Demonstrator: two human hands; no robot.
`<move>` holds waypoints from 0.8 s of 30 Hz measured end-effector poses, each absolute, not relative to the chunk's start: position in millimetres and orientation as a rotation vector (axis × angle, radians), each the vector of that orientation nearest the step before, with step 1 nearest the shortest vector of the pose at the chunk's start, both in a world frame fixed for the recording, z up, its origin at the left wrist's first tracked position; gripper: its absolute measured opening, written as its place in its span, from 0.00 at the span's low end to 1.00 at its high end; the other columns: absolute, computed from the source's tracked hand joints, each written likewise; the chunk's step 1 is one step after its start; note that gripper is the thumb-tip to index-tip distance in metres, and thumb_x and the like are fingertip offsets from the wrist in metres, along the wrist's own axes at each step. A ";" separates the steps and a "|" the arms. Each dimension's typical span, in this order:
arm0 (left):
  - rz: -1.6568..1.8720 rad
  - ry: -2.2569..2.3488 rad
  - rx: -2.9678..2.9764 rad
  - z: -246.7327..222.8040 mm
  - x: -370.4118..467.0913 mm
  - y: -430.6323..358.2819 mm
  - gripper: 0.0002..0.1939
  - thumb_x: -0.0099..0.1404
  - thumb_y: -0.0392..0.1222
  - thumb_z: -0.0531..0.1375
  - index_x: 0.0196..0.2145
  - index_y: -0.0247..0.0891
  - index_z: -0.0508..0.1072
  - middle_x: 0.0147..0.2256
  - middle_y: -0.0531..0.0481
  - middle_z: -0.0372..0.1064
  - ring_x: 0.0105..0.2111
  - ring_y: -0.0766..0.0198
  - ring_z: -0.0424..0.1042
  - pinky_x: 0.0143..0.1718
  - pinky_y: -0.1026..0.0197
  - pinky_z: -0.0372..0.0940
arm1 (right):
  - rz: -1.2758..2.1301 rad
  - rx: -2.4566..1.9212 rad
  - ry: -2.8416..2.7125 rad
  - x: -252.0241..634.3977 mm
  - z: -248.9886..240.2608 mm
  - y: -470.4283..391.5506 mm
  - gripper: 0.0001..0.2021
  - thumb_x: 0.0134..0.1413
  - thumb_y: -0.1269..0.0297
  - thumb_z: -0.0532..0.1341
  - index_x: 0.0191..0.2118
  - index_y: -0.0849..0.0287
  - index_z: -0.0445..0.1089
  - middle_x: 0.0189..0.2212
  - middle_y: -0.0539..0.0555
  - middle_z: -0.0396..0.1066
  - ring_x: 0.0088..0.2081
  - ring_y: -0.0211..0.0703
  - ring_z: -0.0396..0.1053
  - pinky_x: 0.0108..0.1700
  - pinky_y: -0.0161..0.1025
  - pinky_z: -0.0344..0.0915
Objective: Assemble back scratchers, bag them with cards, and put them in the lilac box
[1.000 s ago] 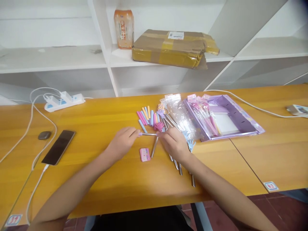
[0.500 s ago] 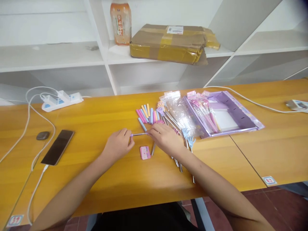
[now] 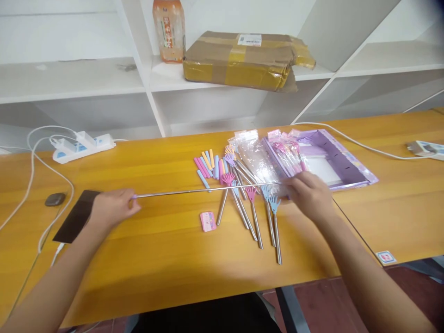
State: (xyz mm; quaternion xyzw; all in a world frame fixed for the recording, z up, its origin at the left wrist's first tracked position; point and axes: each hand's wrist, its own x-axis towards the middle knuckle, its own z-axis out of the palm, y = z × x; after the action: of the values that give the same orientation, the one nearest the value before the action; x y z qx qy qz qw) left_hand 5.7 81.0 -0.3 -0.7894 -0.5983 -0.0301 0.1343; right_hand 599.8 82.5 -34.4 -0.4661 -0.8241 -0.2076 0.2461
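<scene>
Left hand: my left hand (image 3: pixel 114 206) has its fingers curled in and pinched on one end of the rod; a small purple tip shows just past them. In this view it covers part of the phone (image 3: pixel 74 219), and I cannot tell whether it touches it.
Right hand: my right hand (image 3: pixel 308 189) grips the other end, fingers closed down with no gap showing. They hide what that end carries, so I cannot name its head or colour.
Rod: the thin metal rod (image 3: pixel 194 191) runs nearly straight and level between my two hands, passing in view across the heads of the scratchers.
Done: I judge the rod to be stretched out long, far longer than the ones lying by it.
Scratchers: the scratchers (image 3: pixel 255 217), pink, blue, purple and orange, lie short on the table (image 3: pixel 156 268); the metal ends I can see are bare.
Sleeves: the coloured sleeves (image 3: pixel 217 166) lie loose beyond the rod, most side by side, one blue one nearer me.
Left: by my reading, the loose sleeves and short scratchers remain to be dealt with.
Bags: clear bags (image 3: pixel 255 152) lie against the purple tray (image 3: pixel 350 162); filled packets (image 3: pixel 287 155) rest inside it, which look finished to me.
Pink card: the small pink card (image 3: pixel 208 221) lies flat, nearer me than the rod, apart from both hands.
</scene>
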 end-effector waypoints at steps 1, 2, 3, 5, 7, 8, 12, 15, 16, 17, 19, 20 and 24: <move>-0.100 -1.721 -2.284 0.1 -8.0 79.4 0.10 0.63 0.44 0.57 0.25 0.41 0.70 0.23 0.47 0.73 0.24 0.57 0.68 0.28 0.59 0.48 | -0.605 -1.272 -2.246 620.7 -36.7 79.2 0.06 0.70 0.71 0.65 0.39 0.56 0.79 0.31 0.54 0.74 0.35 0.44 0.69 0.40 0.41 0.63; -0.115 -1.702 -2.289 0.2 -17.9 77.5 0.10 0.63 0.44 0.58 0.24 0.41 0.69 0.22 0.48 0.71 0.24 0.58 0.66 0.28 0.59 0.47 | -0.634 -1.274 -2.237 637.0 -38.7 75.3 0.06 0.69 0.72 0.65 0.39 0.56 0.78 0.31 0.54 0.75 0.35 0.44 0.69 0.39 0.41 0.63; -0.130 -1.683 -2.299 -0.1 -24.2 75.5 0.10 0.62 0.44 0.58 0.24 0.41 0.68 0.21 0.49 0.69 0.23 0.59 0.65 0.29 0.59 0.47 | -0.660 -1.278 -2.231 648.6 -40.3 71.1 0.06 0.68 0.72 0.66 0.39 0.56 0.78 0.31 0.54 0.76 0.35 0.44 0.70 0.39 0.40 0.64; -0.163 -1.645 -2.327 -1.2 -28.3 72.4 0.09 0.61 0.43 0.59 0.24 0.41 0.67 0.20 0.50 0.67 0.23 0.60 0.63 0.29 0.59 0.45 | -0.697 -1.281 -2.232 659.7 -42.0 63.3 0.05 0.68 0.72 0.67 0.39 0.56 0.78 0.31 0.53 0.77 0.34 0.43 0.71 0.39 0.39 0.65; -0.196 -1.612 -2.349 -2.8 -26.4 71.0 0.09 0.60 0.42 0.59 0.24 0.41 0.67 0.20 0.51 0.66 0.22 0.61 0.61 0.29 0.59 0.45 | -0.721 -1.283 -2.232 661.2 -42.5 58.1 0.04 0.68 0.71 0.68 0.39 0.56 0.78 0.31 0.53 0.76 0.33 0.43 0.71 0.38 0.39 0.66; -0.208 -1.601 -2.353 -3.6 -24.8 70.8 0.09 0.60 0.42 0.59 0.24 0.41 0.67 0.20 0.51 0.66 0.22 0.61 0.60 0.29 0.59 0.44 | -0.720 -1.282 -2.233 660.5 -42.7 56.6 0.04 0.68 0.71 0.68 0.39 0.56 0.78 0.31 0.53 0.76 0.33 0.43 0.71 0.38 0.39 0.66; -0.231 -1.622 -2.346 -6.7 -20.0 70.7 0.08 0.61 0.42 0.59 0.24 0.41 0.68 0.21 0.50 0.65 0.23 0.60 0.60 0.29 0.58 0.45 | -0.649 -1.286 -2.225 659.0 -44.3 54.5 0.03 0.68 0.71 0.67 0.42 0.56 0.77 0.34 0.53 0.78 0.35 0.44 0.74 0.40 0.39 0.69; -0.251 -1.644 -2.364 -7.3 -18.1 69.8 0.08 0.61 0.42 0.59 0.25 0.41 0.69 0.22 0.49 0.68 0.23 0.59 0.63 0.29 0.58 0.47 | -0.560 -1.339 -2.166 660.6 -46.6 52.4 0.05 0.69 0.71 0.66 0.47 0.56 0.77 0.40 0.57 0.80 0.41 0.48 0.78 0.45 0.42 0.73; -0.248 -1.649 -2.367 -6.8 -17.4 69.2 0.08 0.61 0.42 0.58 0.25 0.41 0.70 0.23 0.48 0.70 0.24 0.59 0.64 0.29 0.58 0.48 | -0.515 -1.362 -2.145 661.1 -47.5 51.3 0.07 0.70 0.70 0.64 0.50 0.56 0.77 0.42 0.58 0.80 0.44 0.49 0.78 0.47 0.43 0.74; -0.236 -1.659 -2.364 -5.9 -16.4 68.6 0.08 0.62 0.42 0.58 0.25 0.41 0.70 0.23 0.48 0.71 0.24 0.59 0.65 0.29 0.58 0.49 | -0.468 -1.382 -2.127 661.4 -48.4 49.9 0.09 0.71 0.70 0.63 0.52 0.55 0.77 0.44 0.58 0.80 0.46 0.50 0.79 0.49 0.43 0.75; -0.175 -1.698 -2.341 -3.4 -13.0 67.2 0.09 0.63 0.43 0.56 0.26 0.41 0.70 0.23 0.49 0.72 0.25 0.58 0.67 0.30 0.59 0.49 | -0.391 -1.429 -2.097 660.9 -50.1 46.9 0.11 0.72 0.68 0.61 0.55 0.53 0.77 0.46 0.59 0.81 0.48 0.50 0.80 0.52 0.43 0.75; -0.141 -1.717 -2.329 -2.0 -10.6 66.4 0.09 0.64 0.43 0.55 0.27 0.42 0.70 0.24 0.49 0.73 0.26 0.58 0.68 0.31 0.59 0.50 | -0.369 -1.457 -2.081 660.2 -50.8 45.4 0.12 0.73 0.68 0.61 0.55 0.52 0.77 0.47 0.59 0.81 0.49 0.50 0.80 0.52 0.42 0.75; -0.114 -1.702 -2.377 1.5 -1.5 64.6 0.08 0.61 0.44 0.57 0.27 0.42 0.72 0.25 0.49 0.75 0.26 0.57 0.70 0.30 0.59 0.53 | -0.360 -1.602 -1.979 660.7 -52.3 40.1 0.12 0.74 0.67 0.60 0.56 0.52 0.78 0.49 0.60 0.82 0.50 0.48 0.81 0.50 0.40 0.75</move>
State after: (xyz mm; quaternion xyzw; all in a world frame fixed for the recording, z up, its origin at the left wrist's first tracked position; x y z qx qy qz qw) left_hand -1.5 64.6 1.5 -0.8076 -0.5785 -0.0386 0.1078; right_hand 660.7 40.1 -52.3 -0.5978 -0.7385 -0.1343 0.2814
